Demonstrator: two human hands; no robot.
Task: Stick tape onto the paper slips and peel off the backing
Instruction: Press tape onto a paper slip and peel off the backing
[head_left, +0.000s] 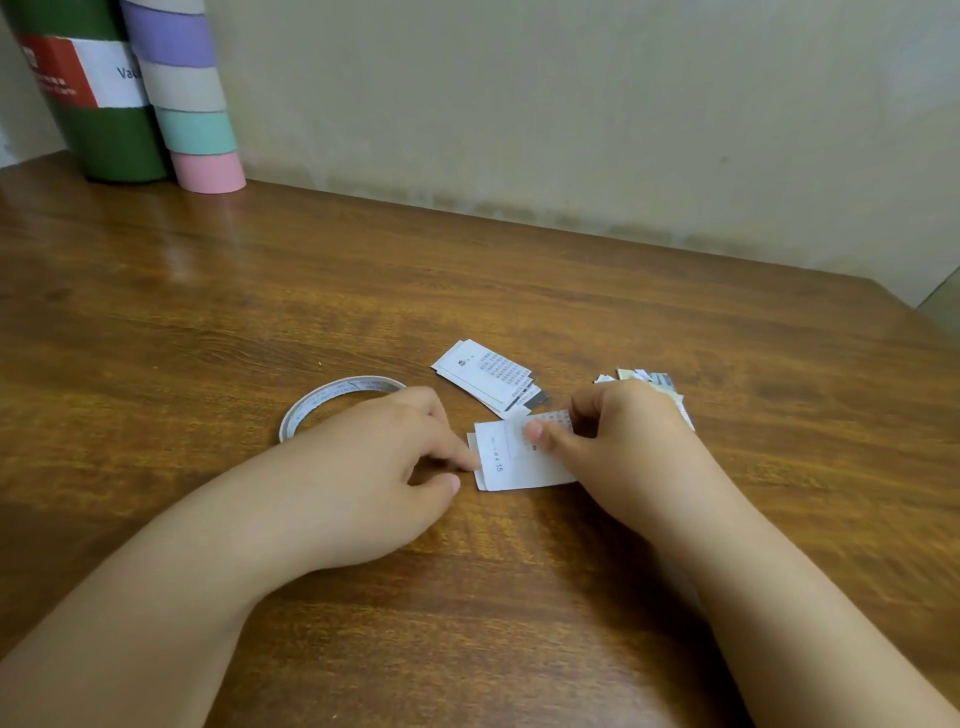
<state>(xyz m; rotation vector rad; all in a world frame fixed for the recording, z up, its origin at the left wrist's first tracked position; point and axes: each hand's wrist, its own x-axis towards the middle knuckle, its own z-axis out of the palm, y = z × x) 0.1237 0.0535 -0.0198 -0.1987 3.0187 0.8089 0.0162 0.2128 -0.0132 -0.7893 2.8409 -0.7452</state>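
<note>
Brown wooden tabletop (519, 291) carries white paper slip (511, 467) near front centre. Left hand (374, 462) presses slip's left edge, fingertip against paper, fingers loosely curled, nothing clamped. Right hand (618, 436) grip pinched together on slip's upper part, thumb on top. Tape roll (332, 402) lies flat behind left hand. Stack of slips (488, 376) beyond. Coloured tubes (192, 114) at far left corner

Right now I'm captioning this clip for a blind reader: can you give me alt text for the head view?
Two bare hands work a white paper slip on a wooden table: the right hand pinches its top, the left hand touches its left edge. A tape roll lies behind the left hand, more slips lie beyond, and tall tubes stand far left.
</note>
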